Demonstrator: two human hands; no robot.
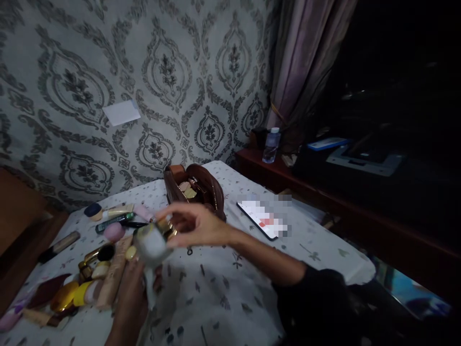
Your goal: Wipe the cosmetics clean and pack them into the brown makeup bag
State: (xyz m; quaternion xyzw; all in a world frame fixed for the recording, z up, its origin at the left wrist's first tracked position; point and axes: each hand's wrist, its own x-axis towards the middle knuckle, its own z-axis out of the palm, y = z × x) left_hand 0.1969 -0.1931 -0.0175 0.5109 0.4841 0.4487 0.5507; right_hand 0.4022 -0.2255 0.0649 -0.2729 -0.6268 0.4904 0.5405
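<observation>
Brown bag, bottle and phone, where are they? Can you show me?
Brown bag (213, 186), head view: the right side of its open top.
Bottle (271, 147), head view: the middle of its clear body.
Phone (260, 221), head view: its lit screen.

Brown bag (207, 175); grey damask wallpaper (167, 72)

The gold piece (171, 231) you hold shines like metal. The brown bag (212, 185) looks smooth and leathery, the cover (223, 274) matt cloth.
</observation>
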